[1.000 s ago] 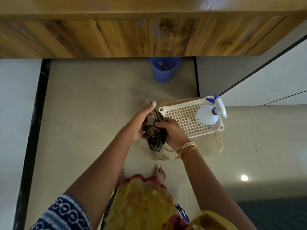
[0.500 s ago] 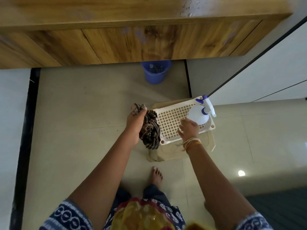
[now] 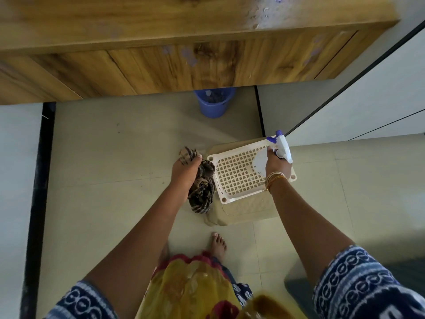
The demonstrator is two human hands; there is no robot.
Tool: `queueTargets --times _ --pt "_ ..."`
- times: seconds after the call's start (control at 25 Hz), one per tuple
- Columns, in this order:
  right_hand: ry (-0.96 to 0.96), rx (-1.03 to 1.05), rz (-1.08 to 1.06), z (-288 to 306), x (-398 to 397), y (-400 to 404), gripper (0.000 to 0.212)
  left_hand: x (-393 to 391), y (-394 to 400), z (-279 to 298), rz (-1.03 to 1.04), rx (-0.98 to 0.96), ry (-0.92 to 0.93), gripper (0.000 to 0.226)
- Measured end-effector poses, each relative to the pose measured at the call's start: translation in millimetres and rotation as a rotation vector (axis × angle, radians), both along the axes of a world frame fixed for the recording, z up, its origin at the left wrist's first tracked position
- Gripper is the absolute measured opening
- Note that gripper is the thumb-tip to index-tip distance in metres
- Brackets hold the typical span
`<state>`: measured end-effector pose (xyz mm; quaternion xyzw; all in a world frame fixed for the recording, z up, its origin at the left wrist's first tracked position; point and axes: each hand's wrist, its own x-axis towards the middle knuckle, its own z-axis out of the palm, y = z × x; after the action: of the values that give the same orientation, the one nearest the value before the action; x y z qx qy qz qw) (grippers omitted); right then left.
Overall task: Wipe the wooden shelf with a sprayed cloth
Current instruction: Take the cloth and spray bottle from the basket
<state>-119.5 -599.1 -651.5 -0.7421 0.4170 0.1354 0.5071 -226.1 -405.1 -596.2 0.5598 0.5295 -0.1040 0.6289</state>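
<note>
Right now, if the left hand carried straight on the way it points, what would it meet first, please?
Probably the blue bucket under the wooden shelf; the left hand, gripping the striped cloth, points roughly there, though depth is unclear.

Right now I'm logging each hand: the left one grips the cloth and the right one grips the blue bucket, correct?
Not quite. The head view shows the left hand gripping the cloth, but the right hand grips the spray bottle, not the bucket.

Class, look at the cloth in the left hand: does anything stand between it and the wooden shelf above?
Nothing visible does. The cloth hangs bunched in the left hand, with only bare floor and open air toward the wooden shelf. The blue bucket sits underneath, to the right.
</note>
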Motion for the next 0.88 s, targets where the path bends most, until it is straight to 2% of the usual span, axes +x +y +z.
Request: queueTargets --times 0.16,0.32,0.4,0.48,0.56,0.64,0.88 --pt "-0.102 -0.024 0.315 56.4 -10.4 20.8 0.037 10.6 9.9 49.8 -0.005 0.015 -0.077 0.027" --pt "-0.301 0.240 0.363 113.0 -18.3 66.3 0.037 26.7 38.6 104.7 0.047 0.055 -0.200 0.037" --pt "-0.288 0.432 0.397 145.1 -19.3 94.5 0.030 28.7 59.2 136.7 0.076 0.070 -0.265 0.038" --pt "-0.210 0.638 0.466 178.5 -16.3 125.7 0.032 26.5 88.0 166.3 0.090 0.098 -0.307 0.039" --pt "-0.143 0.775 0.550 210.6 -10.7 160.9 0.032 23.0 127.1 193.1 0.106 0.134 -0.323 0.056" --pt "-0.119 0.837 0.632 238.3 -3.0 193.5 0.034 22.0 171.1 217.2 0.124 0.173 -0.365 0.060" --pt "-0.057 0.903 0.748 298.4 12.9 297.0 0.043 14.1 310.1 280.3 0.249 0.233 -0.473 0.051"
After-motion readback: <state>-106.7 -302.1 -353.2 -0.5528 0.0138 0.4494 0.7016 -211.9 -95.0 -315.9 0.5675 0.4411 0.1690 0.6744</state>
